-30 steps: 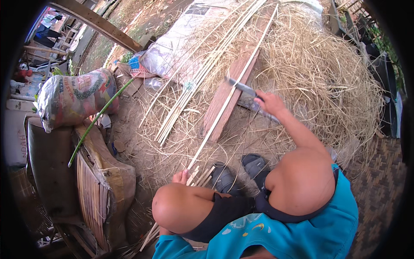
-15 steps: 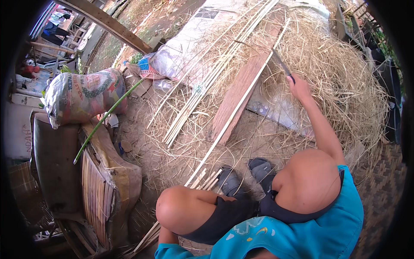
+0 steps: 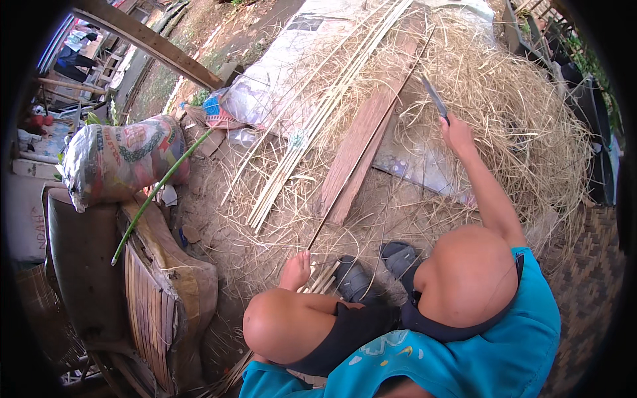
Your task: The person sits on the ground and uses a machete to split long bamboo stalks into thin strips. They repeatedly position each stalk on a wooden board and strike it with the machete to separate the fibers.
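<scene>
My left hand [image 3: 295, 270], beside my left knee, is closed on the near end of a long thin bamboo strip [image 3: 361, 161]. The strip slants up over a reddish-brown wooden plank [image 3: 358, 149] and shows a dark narrow side. My right hand [image 3: 458, 134] is wrapped round the dark handle of a knife [image 3: 435, 98]. Its blade points away and a little left, above the shavings and apart from the strip. Left of the plank lies a bundle of pale bamboo strips [image 3: 298, 154].
Curly shavings [image 3: 514, 132] heap up at the right. At the left are a stuffed printed sack [image 3: 123, 159], a green bamboo stick [image 3: 156, 194] and a worn seat [image 3: 179, 292]. Short pale strips [image 3: 322, 278] lie near my sandals [image 3: 355, 278]. A wooden post [image 3: 149, 46] crosses the upper left.
My left hand has come into view from behind my left knee, gripping the strip's near end. The strip showed a pale side before and shows a dark one now. The knife hand has barely moved.
</scene>
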`<action>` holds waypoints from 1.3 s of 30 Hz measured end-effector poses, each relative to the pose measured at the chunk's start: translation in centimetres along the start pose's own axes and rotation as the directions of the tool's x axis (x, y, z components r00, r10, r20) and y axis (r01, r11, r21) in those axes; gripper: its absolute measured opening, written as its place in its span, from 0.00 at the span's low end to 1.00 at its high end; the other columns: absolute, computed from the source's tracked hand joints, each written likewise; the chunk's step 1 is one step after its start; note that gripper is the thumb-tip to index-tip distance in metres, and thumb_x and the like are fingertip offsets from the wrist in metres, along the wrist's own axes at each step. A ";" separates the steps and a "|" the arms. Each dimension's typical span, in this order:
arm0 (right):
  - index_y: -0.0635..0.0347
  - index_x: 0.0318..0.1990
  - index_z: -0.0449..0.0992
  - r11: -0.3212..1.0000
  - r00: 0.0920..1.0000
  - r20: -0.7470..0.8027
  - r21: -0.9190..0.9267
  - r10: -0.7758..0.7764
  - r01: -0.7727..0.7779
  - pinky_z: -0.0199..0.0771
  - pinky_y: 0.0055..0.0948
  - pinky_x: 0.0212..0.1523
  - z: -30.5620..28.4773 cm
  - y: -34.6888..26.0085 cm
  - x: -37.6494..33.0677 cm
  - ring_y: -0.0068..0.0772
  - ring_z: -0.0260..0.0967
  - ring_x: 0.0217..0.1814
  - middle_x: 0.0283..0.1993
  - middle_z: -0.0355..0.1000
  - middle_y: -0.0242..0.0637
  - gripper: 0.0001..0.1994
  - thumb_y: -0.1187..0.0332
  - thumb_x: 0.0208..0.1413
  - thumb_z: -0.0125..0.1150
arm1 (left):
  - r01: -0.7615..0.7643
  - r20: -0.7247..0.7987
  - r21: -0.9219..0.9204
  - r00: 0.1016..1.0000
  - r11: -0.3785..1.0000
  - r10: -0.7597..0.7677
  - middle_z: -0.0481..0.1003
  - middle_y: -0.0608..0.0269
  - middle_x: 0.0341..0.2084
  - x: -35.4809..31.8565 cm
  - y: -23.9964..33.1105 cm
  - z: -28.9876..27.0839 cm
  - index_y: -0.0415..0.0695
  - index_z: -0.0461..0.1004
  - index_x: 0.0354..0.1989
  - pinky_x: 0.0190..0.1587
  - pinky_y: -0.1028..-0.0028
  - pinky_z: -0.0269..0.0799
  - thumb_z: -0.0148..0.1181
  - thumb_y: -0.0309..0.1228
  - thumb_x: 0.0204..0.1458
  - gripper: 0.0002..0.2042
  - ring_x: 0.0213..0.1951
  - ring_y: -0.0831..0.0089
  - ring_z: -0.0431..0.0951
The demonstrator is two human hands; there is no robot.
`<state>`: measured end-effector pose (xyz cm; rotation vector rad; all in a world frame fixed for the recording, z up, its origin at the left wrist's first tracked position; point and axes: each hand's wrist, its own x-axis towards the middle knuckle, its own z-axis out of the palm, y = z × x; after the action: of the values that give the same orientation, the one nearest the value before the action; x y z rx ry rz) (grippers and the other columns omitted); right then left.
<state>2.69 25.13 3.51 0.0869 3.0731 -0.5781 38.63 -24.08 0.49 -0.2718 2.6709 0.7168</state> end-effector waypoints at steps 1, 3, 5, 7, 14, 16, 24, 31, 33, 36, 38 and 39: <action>0.54 0.55 0.74 0.997 0.997 0.077 0.066 -0.029 0.024 0.77 0.56 0.40 0.4 -2.3 -1.6 0.59 0.79 0.39 0.35 0.79 0.53 0.19 0.52 0.70 0.47 | 0.026 0.025 -0.079 0.999 0.997 -0.024 0.77 0.33 0.30 0.1 0.6 0.3 0.36 0.74 0.36 0.39 0.44 0.71 0.40 0.45 0.70 0.23 0.35 0.36 0.78; 0.52 0.61 0.71 0.950 0.942 0.136 0.094 -0.308 0.297 0.78 0.56 0.40 4.6 -3.9 -7.6 0.60 0.78 0.36 0.34 0.78 0.53 0.22 0.51 0.69 0.48 | 0.052 0.119 -0.232 0.993 0.971 -0.025 0.77 0.33 0.30 3.2 5.6 -0.9 0.35 0.74 0.34 0.41 0.45 0.70 0.41 0.45 0.70 0.25 0.37 0.36 0.77; 0.51 0.64 0.70 0.834 0.832 0.144 0.241 -0.536 0.496 0.78 0.55 0.40 6.2 -7.9 -12.7 0.60 0.77 0.35 0.34 0.78 0.53 0.23 0.50 0.68 0.50 | 0.082 0.110 -0.282 0.992 0.956 -0.053 0.76 0.33 0.30 4.0 6.1 -1.1 0.35 0.74 0.33 0.41 0.47 0.69 0.41 0.46 0.70 0.26 0.36 0.36 0.77; 0.51 0.64 0.70 0.858 0.848 0.182 0.248 -0.497 0.450 0.79 0.54 0.40 6.6 -8.3 -13.8 0.61 0.77 0.35 0.33 0.78 0.54 0.23 0.49 0.67 0.51 | 0.010 0.011 -0.217 1.000 0.976 -0.008 0.76 0.34 0.28 3.9 3.9 0.0 0.34 0.74 0.31 0.39 0.48 0.69 0.41 0.46 0.70 0.26 0.34 0.36 0.76; 0.50 0.61 0.71 0.825 0.772 0.294 0.163 -0.564 0.541 0.80 0.53 0.37 5.1 -9.5 -11.6 0.58 0.79 0.36 0.32 0.78 0.51 0.23 0.47 0.68 0.49 | 0.132 0.111 -0.291 0.988 0.948 -0.104 0.74 0.36 0.22 0.2 1.4 0.0 0.33 0.75 0.30 0.35 0.51 0.68 0.42 0.46 0.70 0.27 0.28 0.40 0.76; 0.51 0.60 0.71 0.750 0.723 0.211 0.098 -0.658 0.654 0.80 0.53 0.36 6.0 -7.6 -11.7 0.57 0.79 0.35 0.31 0.78 0.51 0.22 0.47 0.69 0.47 | 0.172 0.076 -0.216 0.984 0.961 -0.160 0.73 0.42 0.21 -2.5 0.5 0.0 0.35 0.75 0.29 0.33 0.53 0.67 0.43 0.47 0.69 0.27 0.26 0.49 0.74; 0.52 0.61 0.72 0.986 0.971 0.192 0.111 -0.140 0.121 0.76 0.56 0.43 2.2 -4.7 -4.7 0.61 0.78 0.40 0.34 0.78 0.54 0.21 0.51 0.69 0.48 | 0.127 -0.123 -0.169 0.981 0.977 -0.149 0.74 0.44 0.18 -4.8 -2.8 2.9 0.37 0.75 0.29 0.29 0.54 0.68 0.45 0.47 0.67 0.25 0.24 0.44 0.76; 0.43 0.65 0.71 0.827 0.754 0.341 0.244 -0.562 0.506 0.79 0.52 0.41 6.8 -10.8 -17.2 0.57 0.78 0.40 0.37 0.77 0.53 0.24 0.45 0.67 0.51 | 0.036 -0.098 0.128 0.995 0.991 -0.023 0.75 0.34 0.19 -0.3 2.9 1.6 0.38 0.71 0.41 0.28 0.47 0.73 0.46 0.44 0.68 0.19 0.25 0.37 0.78; 0.45 0.62 0.72 0.944 0.925 0.192 0.109 -0.327 0.312 0.79 0.53 0.42 5.4 -4.3 -8.8 0.57 0.78 0.41 0.38 0.78 0.53 0.24 0.44 0.68 0.48 | 0.053 -0.042 0.171 0.998 0.984 -0.046 0.75 0.33 0.20 -1.0 2.9 1.0 0.39 0.70 0.42 0.28 0.44 0.72 0.45 0.44 0.68 0.18 0.25 0.35 0.78; 0.51 0.57 0.73 0.996 0.996 -0.021 -0.012 -0.083 0.083 0.78 0.55 0.40 1.8 0.8 -0.4 0.59 0.78 0.38 0.34 0.78 0.54 0.21 0.48 0.69 0.47 | 0.101 -0.016 0.190 0.995 0.976 -0.100 0.76 0.32 0.22 -3.6 1.4 0.6 0.37 0.72 0.41 0.31 0.40 0.71 0.44 0.43 0.69 0.19 0.27 0.34 0.78; 0.52 0.56 0.73 0.999 1.000 0.014 0.048 0.023 -0.024 0.78 0.55 0.41 1.1 1.0 0.7 0.59 0.78 0.38 0.34 0.78 0.54 0.19 0.50 0.70 0.47 | 0.073 -0.025 0.092 0.997 0.993 -0.071 0.76 0.33 0.23 -3.3 1.1 1.2 0.36 0.74 0.38 0.33 0.41 0.71 0.44 0.43 0.69 0.21 0.29 0.34 0.79; 0.52 0.54 0.73 0.995 0.993 0.119 0.099 0.000 -0.012 0.78 0.55 0.41 1.5 -3.2 -1.3 0.57 0.79 0.40 0.35 0.78 0.53 0.17 0.52 0.70 0.46 | 0.056 -0.050 -0.004 0.997 0.998 -0.056 0.77 0.34 0.24 -3.6 0.4 1.2 0.35 0.75 0.36 0.35 0.42 0.71 0.43 0.44 0.70 0.22 0.30 0.35 0.79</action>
<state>3.80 21.52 3.31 0.0598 2.9279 -0.7093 42.13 -22.83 1.12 -0.3682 2.6980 0.7046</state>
